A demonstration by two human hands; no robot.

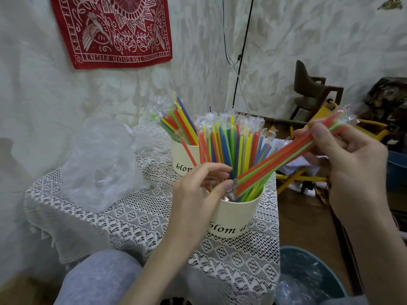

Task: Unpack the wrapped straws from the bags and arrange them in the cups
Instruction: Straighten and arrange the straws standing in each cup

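Holding one straw bundle (286, 159), two hands (198, 194) (343, 155) work over two cups (237, 219) (185, 159).

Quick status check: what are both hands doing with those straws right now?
Right hand grips a straw bundle, lower ends in the near cup. Left hand at the rim, fingers among standing straws. Nothing blocking.

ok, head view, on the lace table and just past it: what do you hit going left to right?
crumpled clear bag → far cup → left hand → near cup → right hand holding a straw bunch whose lower ends dip into the near cup.
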